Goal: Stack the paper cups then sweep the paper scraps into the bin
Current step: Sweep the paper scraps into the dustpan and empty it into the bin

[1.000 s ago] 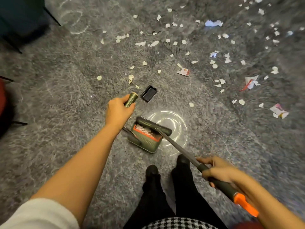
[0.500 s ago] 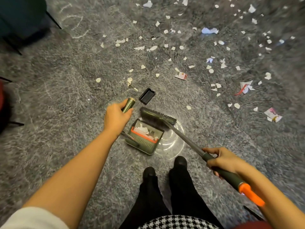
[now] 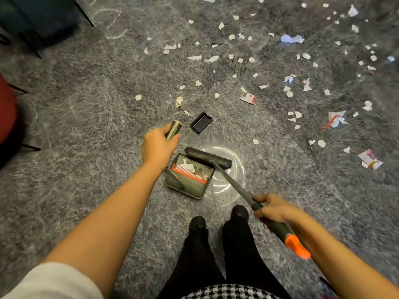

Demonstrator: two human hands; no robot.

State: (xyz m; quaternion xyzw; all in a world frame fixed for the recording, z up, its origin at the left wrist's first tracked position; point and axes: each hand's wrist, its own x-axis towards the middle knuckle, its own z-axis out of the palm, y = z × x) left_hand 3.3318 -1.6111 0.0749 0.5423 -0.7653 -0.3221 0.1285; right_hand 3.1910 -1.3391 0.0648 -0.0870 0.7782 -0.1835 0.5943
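My left hand (image 3: 157,147) grips the green handle (image 3: 173,129) of a standing dustpan (image 3: 190,180) that rests on the grey carpet in front of my feet. A few white paper scraps lie inside the pan behind its orange comb. My right hand (image 3: 275,210) grips the broom handle (image 3: 280,230), which ends in an orange tip. The black broom head (image 3: 208,157) lies at the pan's far open edge. Several white paper scraps (image 3: 216,58) are scattered over the carpet beyond and to the right. No paper cups are in sight.
A small black rectangular tray (image 3: 201,122) lies just beyond the dustpan. A dark chair base (image 3: 32,22) stands at the top left and something red (image 3: 6,111) at the left edge. My black shoes (image 3: 218,219) stand just behind the pan.
The broom head lifted off the pan, swung out beyond it, then came back to the pan's far edge. Paper scraps now show inside the pan. My left hand stayed on its handle.
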